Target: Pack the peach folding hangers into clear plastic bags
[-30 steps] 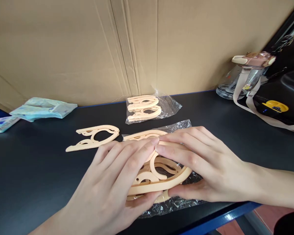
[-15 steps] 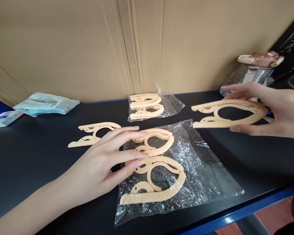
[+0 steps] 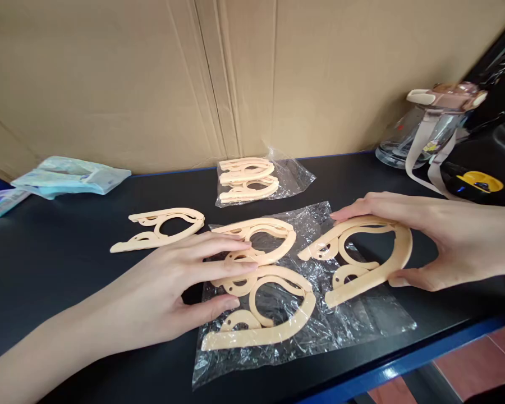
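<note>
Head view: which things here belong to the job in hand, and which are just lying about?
Likely the job: held hanger in the right hand; two hangers at the left hand; clear bag; loose hanger; bagged hangers behind.

Likely just lying about: light-blue packets; drink bottle; yellow-and-black object.

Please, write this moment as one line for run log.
left grip: open, touching hangers | right grip: holding folded hanger over clear bag
</note>
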A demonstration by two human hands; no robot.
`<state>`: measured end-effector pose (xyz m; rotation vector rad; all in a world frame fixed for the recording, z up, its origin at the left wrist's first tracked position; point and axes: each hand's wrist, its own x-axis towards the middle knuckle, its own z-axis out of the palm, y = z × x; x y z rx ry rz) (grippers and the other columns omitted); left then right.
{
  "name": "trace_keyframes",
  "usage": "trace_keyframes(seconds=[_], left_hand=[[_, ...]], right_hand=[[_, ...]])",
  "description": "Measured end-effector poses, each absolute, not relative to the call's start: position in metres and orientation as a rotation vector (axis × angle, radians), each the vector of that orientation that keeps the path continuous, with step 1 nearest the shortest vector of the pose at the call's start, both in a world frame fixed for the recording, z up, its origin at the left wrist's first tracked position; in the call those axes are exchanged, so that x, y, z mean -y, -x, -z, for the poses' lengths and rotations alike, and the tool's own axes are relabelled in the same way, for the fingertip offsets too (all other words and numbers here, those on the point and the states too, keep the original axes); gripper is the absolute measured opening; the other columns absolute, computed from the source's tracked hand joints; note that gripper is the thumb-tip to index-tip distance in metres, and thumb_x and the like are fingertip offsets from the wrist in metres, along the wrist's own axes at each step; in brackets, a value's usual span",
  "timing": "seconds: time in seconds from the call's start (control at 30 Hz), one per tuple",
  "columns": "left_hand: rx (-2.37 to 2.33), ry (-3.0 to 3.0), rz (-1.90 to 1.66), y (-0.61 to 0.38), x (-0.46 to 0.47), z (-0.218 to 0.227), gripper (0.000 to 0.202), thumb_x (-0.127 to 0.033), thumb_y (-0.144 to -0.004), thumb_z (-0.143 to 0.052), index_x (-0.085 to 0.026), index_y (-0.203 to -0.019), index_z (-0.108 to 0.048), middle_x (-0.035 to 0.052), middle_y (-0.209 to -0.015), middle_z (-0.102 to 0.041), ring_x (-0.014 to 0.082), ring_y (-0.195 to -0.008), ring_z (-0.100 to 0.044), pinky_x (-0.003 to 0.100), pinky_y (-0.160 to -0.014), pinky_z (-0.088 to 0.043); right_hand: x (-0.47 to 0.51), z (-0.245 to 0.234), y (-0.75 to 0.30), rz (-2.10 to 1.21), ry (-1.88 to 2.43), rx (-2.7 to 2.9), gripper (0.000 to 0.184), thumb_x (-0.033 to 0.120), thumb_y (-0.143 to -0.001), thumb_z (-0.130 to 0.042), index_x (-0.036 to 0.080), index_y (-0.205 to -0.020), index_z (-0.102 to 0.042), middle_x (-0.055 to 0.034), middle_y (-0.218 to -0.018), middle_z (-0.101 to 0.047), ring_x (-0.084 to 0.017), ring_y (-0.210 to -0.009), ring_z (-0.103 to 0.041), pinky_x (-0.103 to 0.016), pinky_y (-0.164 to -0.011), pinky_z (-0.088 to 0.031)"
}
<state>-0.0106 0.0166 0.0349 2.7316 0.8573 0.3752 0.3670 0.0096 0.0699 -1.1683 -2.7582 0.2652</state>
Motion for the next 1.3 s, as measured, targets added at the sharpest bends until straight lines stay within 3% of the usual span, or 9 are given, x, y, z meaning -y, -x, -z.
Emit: trace_keyframes(seconds=[0.13, 0.23, 0.43, 0.67, 0.8, 1.03, 1.17, 1.3], left_hand=[[-0.872, -2.748, -0.217, 0.012, -0.015, -0.041, 0.059, -0.049, -0.091, -0.066, -0.04, -0.147, -0.049, -0.0026, -0.152, -0.054, 0.0239, -0.139, -0.051, 0.038, -0.115, -0.045], [-0.885, -2.744, -0.134, 0.012, -0.012, -0.042, 0.066, -0.053, -0.089, -0.068, -0.041, -0.149, -0.045, -0.0033, -0.157, -0.048, 0.0251, -0.141, -0.048, 0.039, -0.114, -0.046], [-0.953, -2.691, -0.148, 0.011, -0.008, -0.04, 0.076, -0.064, -0.08, -0.072, -0.046, -0.149, -0.043, -0.0057, -0.158, -0.045, 0.0256, -0.141, -0.047, 0.041, -0.115, -0.044], [-0.922, -2.691, -0.074, 0.013, -0.01, -0.043, 0.08, -0.065, -0.081, -0.07, -0.045, -0.152, -0.039, -0.0036, -0.161, -0.041, 0.0284, -0.143, -0.045, 0.045, -0.115, -0.044], [-1.013, -2.663, -0.154, 0.013, -0.006, -0.038, 0.083, -0.065, -0.077, -0.075, -0.051, -0.149, -0.038, -0.0078, -0.159, -0.043, 0.0274, -0.143, -0.046, 0.045, -0.118, -0.041], [-1.018, -2.644, -0.184, 0.012, -0.005, -0.036, 0.085, -0.063, -0.075, -0.078, -0.053, -0.149, -0.038, -0.0092, -0.158, -0.045, 0.0269, -0.142, -0.047, 0.044, -0.118, -0.041], [-0.984, -2.663, -0.168, 0.011, -0.007, -0.039, 0.082, -0.064, -0.077, -0.075, -0.049, -0.149, -0.04, -0.0073, -0.158, -0.045, 0.0266, -0.142, -0.047, 0.042, -0.116, -0.044], [-0.904, -2.707, -0.124, 0.01, -0.01, -0.042, 0.079, -0.061, -0.082, -0.071, -0.044, -0.152, -0.038, -0.0041, -0.159, -0.044, 0.0271, -0.143, -0.046, 0.04, -0.114, -0.046]], right_hand=[[-0.008, -0.071, -0.356, -0.404, 1.248, 2.8, 0.076, 0.044, -0.077, -0.074, 0.034, -0.146, -0.045, -0.0024, -0.139, -0.059, -0.026, -0.122, -0.061, -0.038, -0.104, -0.049], [-0.007, -0.07, -0.344, -0.526, 1.26, 2.847, 0.077, 0.05, -0.079, -0.073, 0.032, -0.148, -0.045, -0.0037, -0.141, -0.057, -0.029, -0.128, -0.055, -0.041, -0.108, -0.045], [-0.001, -0.058, -0.331, -0.501, 1.226, 2.871, 0.079, 0.042, -0.083, -0.071, 0.031, -0.154, -0.038, -0.0047, -0.144, -0.056, -0.027, -0.128, -0.057, -0.038, -0.103, -0.048], [0.002, -0.051, -0.328, -0.381, 1.22, 2.857, 0.086, 0.048, -0.077, -0.078, 0.03, -0.153, -0.04, -0.0084, -0.143, -0.059, -0.032, -0.123, -0.061, -0.045, -0.1, -0.052], [0.002, -0.051, -0.329, -0.372, 1.181, 2.85, 0.087, 0.047, -0.076, -0.079, 0.032, -0.152, -0.04, -0.0078, -0.14, -0.061, -0.031, -0.121, -0.063, -0.043, -0.097, -0.054], [0.006, -0.059, -0.335, -0.333, 1.16, 2.822, 0.078, 0.035, -0.078, -0.075, 0.036, -0.149, -0.043, -0.0025, -0.136, -0.064, -0.03, -0.121, -0.064, -0.038, -0.093, -0.056], [0.01, -0.061, -0.326, -0.394, 1.153, 2.83, 0.072, 0.034, -0.079, -0.075, 0.031, -0.146, -0.049, -0.0049, -0.132, -0.066, -0.027, -0.112, -0.068, -0.036, -0.087, -0.058], [0.012, -0.058, -0.315, -0.376, 1.083, 2.834, 0.074, 0.032, -0.076, -0.079, 0.027, -0.144, -0.052, -0.0077, -0.134, -0.065, -0.028, -0.113, -0.068, -0.038, -0.092, -0.057]])
